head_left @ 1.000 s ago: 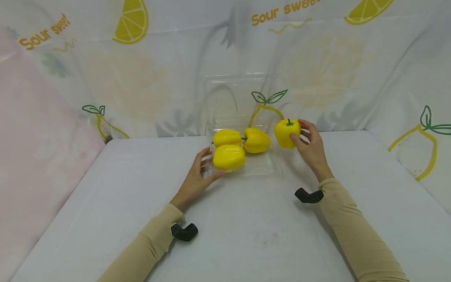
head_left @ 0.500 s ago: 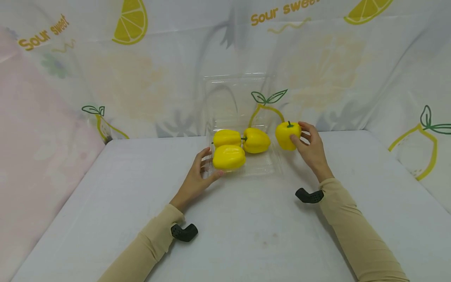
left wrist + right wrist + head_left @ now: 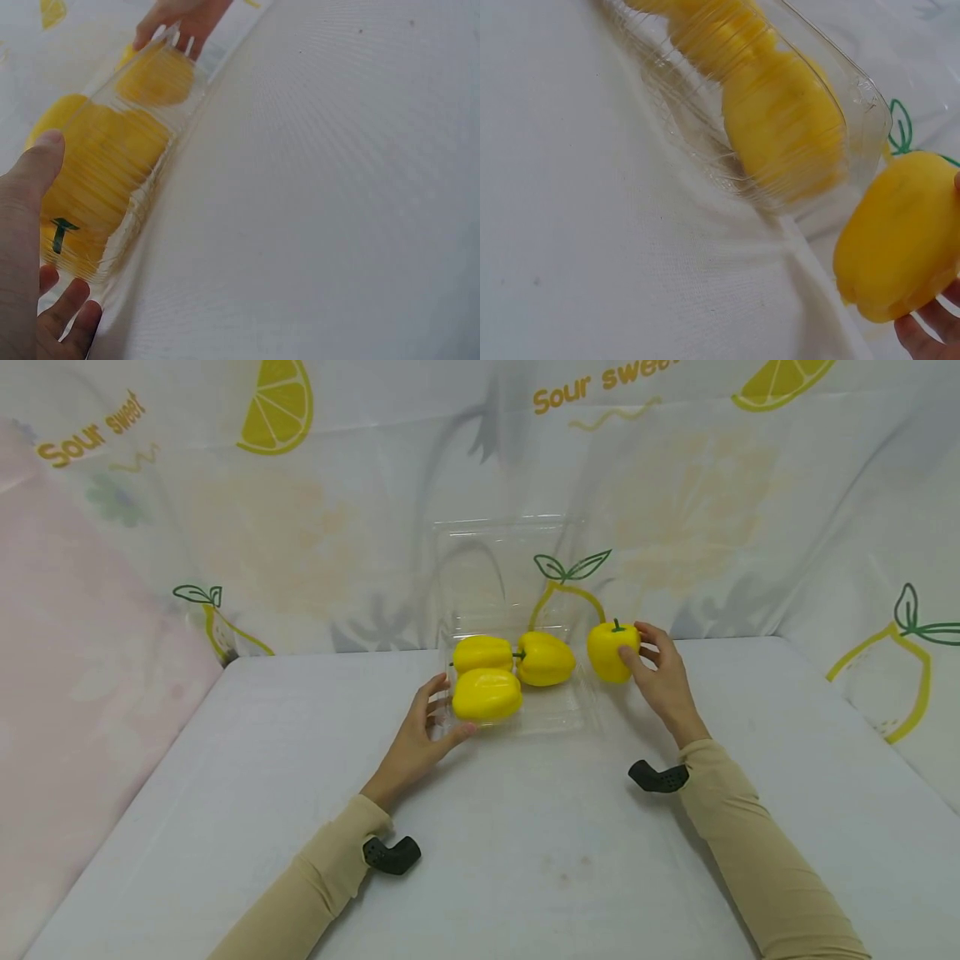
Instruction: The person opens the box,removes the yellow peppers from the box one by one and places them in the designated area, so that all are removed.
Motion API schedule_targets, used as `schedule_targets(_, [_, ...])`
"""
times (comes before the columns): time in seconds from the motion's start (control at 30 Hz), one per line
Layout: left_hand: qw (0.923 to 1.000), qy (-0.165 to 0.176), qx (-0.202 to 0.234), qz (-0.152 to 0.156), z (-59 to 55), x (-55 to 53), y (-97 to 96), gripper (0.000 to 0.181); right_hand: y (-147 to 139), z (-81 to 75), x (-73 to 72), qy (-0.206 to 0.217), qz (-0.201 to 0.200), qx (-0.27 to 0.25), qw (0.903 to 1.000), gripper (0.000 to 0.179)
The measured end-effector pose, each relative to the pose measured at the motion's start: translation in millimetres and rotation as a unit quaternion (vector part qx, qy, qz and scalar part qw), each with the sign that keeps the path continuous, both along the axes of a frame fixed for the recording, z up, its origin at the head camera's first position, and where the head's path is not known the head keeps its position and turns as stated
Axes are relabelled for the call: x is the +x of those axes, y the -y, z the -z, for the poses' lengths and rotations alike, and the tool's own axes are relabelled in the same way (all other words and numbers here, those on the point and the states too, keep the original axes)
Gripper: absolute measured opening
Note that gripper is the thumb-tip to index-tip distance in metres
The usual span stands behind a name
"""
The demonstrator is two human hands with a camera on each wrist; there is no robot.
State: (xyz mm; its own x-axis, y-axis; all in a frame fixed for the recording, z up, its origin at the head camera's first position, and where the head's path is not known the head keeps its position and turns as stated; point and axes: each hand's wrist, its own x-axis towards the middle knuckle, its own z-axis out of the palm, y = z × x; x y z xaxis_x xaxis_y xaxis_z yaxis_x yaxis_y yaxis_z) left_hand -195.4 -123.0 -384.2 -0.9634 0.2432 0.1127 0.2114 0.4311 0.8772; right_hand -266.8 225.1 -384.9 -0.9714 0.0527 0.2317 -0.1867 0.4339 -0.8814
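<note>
My right hand (image 3: 663,687) grips a yellow bell pepper (image 3: 609,662), green stem up, just outside the right wall of a clear plastic clamshell container (image 3: 558,717). Inside that container lie a front pepper (image 3: 486,695), a back-left pepper (image 3: 480,653) and a right-hand pepper (image 3: 546,660), grouped toward its left and middle. My left hand (image 3: 420,731) holds the container's front left corner. In the left wrist view its thumb (image 3: 45,154) lies along the top rim and its other fingers are around the lower side. The right wrist view shows the held pepper apart from the container wall.
The container's clear lid (image 3: 510,547) stands raised at the back, against a white curtain (image 3: 360,527) printed with lemons. A white cloth (image 3: 525,843) covers the table. A black curved piece (image 3: 393,856) sticks out from the left sleeve, and another piece (image 3: 658,777) from the right sleeve.
My right hand has lowered the held bell pepper a little, with a slight shift to the right. The left hand, the container and the peppers in it stay in place.
</note>
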Motion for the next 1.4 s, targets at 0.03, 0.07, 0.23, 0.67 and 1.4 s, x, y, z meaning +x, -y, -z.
schedule_targets(0.03, [1.0, 0.0, 0.0, 0.0, -0.2, 0.1, 0.0, 0.082, 0.0, -0.3, 0.2, 0.002, 0.0, 0.001, 1.0, 0.062])
schedule_targets(0.07, [1.0, -0.001, 0.0, 0.0, -0.4, 0.3, 0.0, 0.082, 0.1, -0.7, 0.5, 0.006, -0.001, 0.002, 1.0, 0.063])
schedule_targets(0.23, [1.0, -0.005, 0.001, 0.0, -1.8, 1.2, 0.0, 0.081, 0.3, -2.6, 2.7, 0.014, -0.017, 0.006, 0.9997, 0.068])
schedule_targets(0.67, [0.9998, -0.02, 0.006, -0.004, 34.7, -19.5, 8.1, 0.082, -0.9, -1.3, 3.0, 0.016, -0.04, -0.002, 0.9991, 0.077])
schedule_targets(1.4, [0.9999, -0.01, 0.004, 0.003, 10.0, -5.4, 2.2, 0.081, -0.6, 6.4, 2.0, 0.042, 0.014, 0.034, 0.9984, 0.067])
